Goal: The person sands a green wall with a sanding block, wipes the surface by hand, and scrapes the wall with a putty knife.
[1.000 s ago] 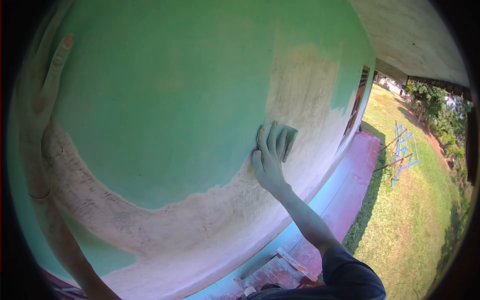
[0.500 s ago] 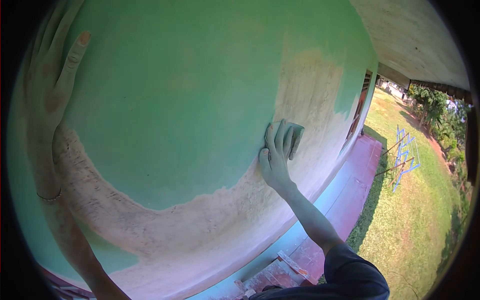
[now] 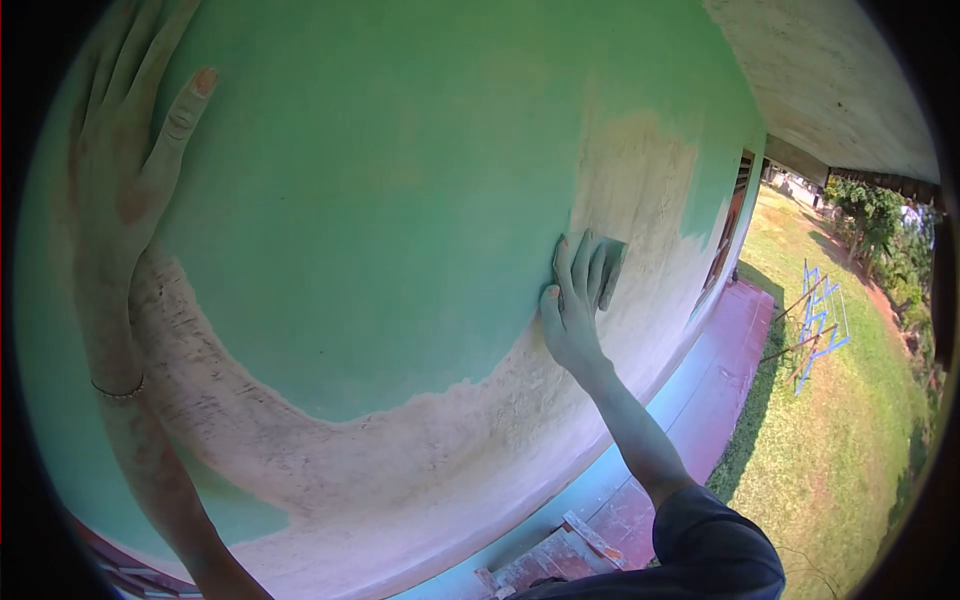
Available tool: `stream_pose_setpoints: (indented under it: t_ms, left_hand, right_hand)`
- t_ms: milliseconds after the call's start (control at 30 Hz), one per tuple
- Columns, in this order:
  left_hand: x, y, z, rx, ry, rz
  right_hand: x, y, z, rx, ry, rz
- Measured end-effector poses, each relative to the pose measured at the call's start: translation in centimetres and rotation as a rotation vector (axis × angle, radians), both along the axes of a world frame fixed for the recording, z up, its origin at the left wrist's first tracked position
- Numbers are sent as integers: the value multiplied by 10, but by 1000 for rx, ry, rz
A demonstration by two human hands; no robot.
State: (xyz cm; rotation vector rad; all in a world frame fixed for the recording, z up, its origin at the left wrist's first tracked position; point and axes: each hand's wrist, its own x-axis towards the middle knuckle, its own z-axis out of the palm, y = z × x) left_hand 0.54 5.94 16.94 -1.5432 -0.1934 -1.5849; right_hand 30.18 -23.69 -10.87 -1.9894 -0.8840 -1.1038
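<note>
My right hand (image 3: 578, 300) presses a flat, dusty piece of sandpaper (image 3: 612, 262) against the painted wall, fingers lying over it. The sandpaper rests where green paint meets a pale, bare-looking patch (image 3: 640, 170). Higher up at the far left, my left hand (image 3: 125, 165) lies flat on the wall with fingers stretched and thumb apart, holding nothing. A thin bracelet (image 3: 118, 392) circles that wrist. Between the hands the wall (image 3: 380, 200) is green, bordered below by a rough, pale band (image 3: 400, 450). Pale dust coats both hands.
A worn wooden bench or plank (image 3: 560, 560) stands low beside the wall. A reddish walkway (image 3: 715, 370) runs along its foot, with grass (image 3: 820, 450) beyond. A blue rack-like frame (image 3: 822, 320) stands on the grass. A window opening (image 3: 728, 220) is farther along the wall.
The view has shifted slightly, so the wall and both hands appear farther right. Against the wall, my right hand with the sandpaper has moved a little up and right. My left hand keeps its place.
</note>
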Motion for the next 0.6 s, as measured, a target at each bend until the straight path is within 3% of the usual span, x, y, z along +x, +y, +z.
stream_pose_setpoints:
  t_ms: [33, 133, 300, 400, 467, 600]
  left_hand:
    - [0, -1, -3, -2, 0, 3]
    - [3, -4, -5, 8, 3, 16]
    - [4, -5, -5, -9, 7, 18]
    - [1, -5, -5, -10, 6, 46]
    - [-1, -5, -6, -10, 1, 69]
    - [-1, -6, -13, -39, -8, 118]
  right_hand:
    - [-5, -1, -30, -39, 45, -1]
    - [-7, -5, 3, -43, 31, 0]
    - [22, -18, 187, 164, -2, 147]
    - [28, -19, 192, 141, -103, 35]
    - [27, -14, 143, 137, -65, 71]
    - [0, 0, -37, -43, 14, -12]
